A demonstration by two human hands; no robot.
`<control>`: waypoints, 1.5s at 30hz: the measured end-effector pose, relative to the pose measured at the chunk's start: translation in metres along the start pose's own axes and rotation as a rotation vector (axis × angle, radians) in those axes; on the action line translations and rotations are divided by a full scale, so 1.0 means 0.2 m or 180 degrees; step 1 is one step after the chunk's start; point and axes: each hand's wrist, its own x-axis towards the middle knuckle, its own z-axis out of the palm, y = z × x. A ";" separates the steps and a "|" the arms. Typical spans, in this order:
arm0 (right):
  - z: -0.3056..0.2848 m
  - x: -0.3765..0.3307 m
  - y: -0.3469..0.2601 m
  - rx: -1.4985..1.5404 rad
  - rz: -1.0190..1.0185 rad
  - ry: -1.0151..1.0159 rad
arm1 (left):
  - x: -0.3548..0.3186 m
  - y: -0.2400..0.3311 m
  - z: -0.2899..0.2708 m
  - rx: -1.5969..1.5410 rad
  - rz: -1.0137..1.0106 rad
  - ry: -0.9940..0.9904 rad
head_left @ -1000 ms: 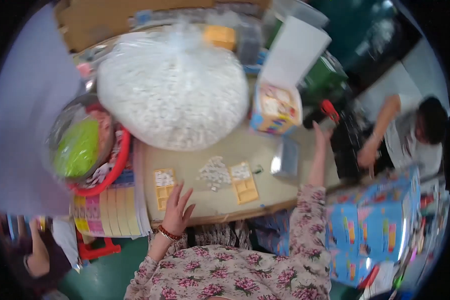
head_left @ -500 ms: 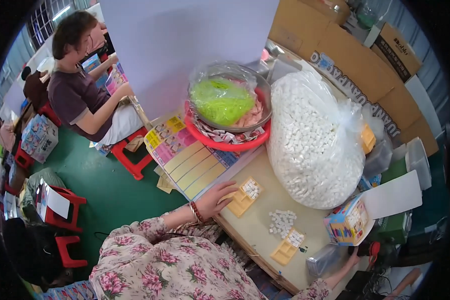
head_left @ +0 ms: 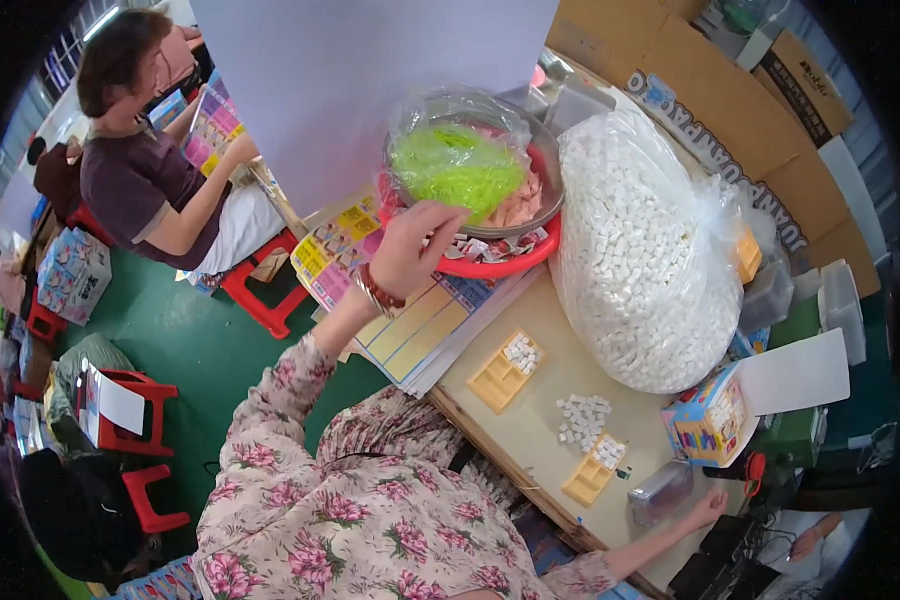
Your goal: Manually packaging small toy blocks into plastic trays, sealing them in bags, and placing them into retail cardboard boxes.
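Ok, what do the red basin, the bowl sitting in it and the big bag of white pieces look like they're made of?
Red basin: probably plastic, with a smooth, even-coloured rim.
Bowl: looks like metal, with a grey reflective rim.
Big bag: thin clear plastic film, glossy and wrinkled, the white pieces showing through.
The left hand reaches to the basin's rim.

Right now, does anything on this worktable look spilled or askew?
A small heap of loose white pieces lies bare on the table, between two yellow trays, outside any container. Otherwise nothing stands out.

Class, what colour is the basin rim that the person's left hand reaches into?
Red: the basin under the left hand, in the head view.
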 end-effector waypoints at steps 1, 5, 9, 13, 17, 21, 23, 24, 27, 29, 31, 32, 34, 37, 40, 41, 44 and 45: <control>-0.01 -0.11 -0.18 0.0379 -0.0353 0.0109 | 0.04 -0.01 -0.02 -0.0030 -0.0105 -0.0172; -0.01 -0.63 -0.75 0.1383 -0.0913 -0.0275 | 0.26 -0.14 -0.02 0.0514 0.0676 -0.0326; -0.11 -0.98 -1.09 0.1536 -0.0526 -0.1114 | 0.57 -0.32 0.09 0.0926 0.0896 -0.0521; -0.08 -1.04 -1.18 0.1401 -0.0656 -0.1443 | 0.82 -0.68 0.04 0.1536 0.0449 -0.1239; -0.14 -1.05 -1.22 0.1719 -0.0460 -0.1127 | 0.97 -0.94 -0.11 0.2191 -0.0074 -0.2088; -0.26 -1.01 -1.17 0.1771 -0.0404 -0.0865 | 0.93 -0.97 0.07 0.2096 0.0463 -0.2338; -0.27 -1.00 -1.15 0.1893 -0.0363 -0.0777 | 0.98 -1.06 0.00 0.2333 0.0857 -0.2345; -0.27 -0.99 -1.13 0.1901 -0.0293 -0.0751 | 1.01 -1.08 -0.02 0.2325 0.0890 -0.2302; -0.28 -0.98 -1.09 0.1942 -0.0153 -0.0765 | 1.02 -1.01 0.03 0.1985 0.0492 -0.2888; -0.25 -1.00 -1.09 0.2087 -0.0108 -0.0915 | 0.98 -0.89 -0.02 0.2117 0.0253 -0.2745; -0.19 -1.02 -1.08 0.2072 0.0010 -0.0947 | 1.03 -1.07 -0.12 0.2238 0.0956 -0.2445; -0.17 -1.02 -1.05 0.2154 0.0000 -0.1030 | 1.03 -1.06 -0.07 0.2233 0.0917 -0.2356; -0.17 -1.02 -0.98 0.1992 -0.0003 -0.0959 | 1.00 -0.92 0.03 0.2072 0.1004 -0.2284; -0.16 -1.04 -0.97 0.2007 0.0064 -0.1024 | 0.97 -0.70 0.03 0.2283 0.1007 -0.2509; -0.14 -1.02 -0.90 0.2057 -0.0123 -0.1214 | 1.00 -0.78 0.00 0.1527 0.0647 -0.2269; -0.14 -1.03 -0.91 0.2095 -0.0143 -0.1260 | 0.99 -0.75 0.01 0.1461 0.0387 -0.1943; -0.10 -1.04 -0.96 0.1941 -0.0107 -0.1358 | 1.01 -0.77 -0.10 0.1404 -0.0059 -0.1426; -0.09 -1.05 -0.97 0.1891 -0.0114 -0.1413 | 1.02 -0.79 -0.13 0.1314 -0.0211 -0.1320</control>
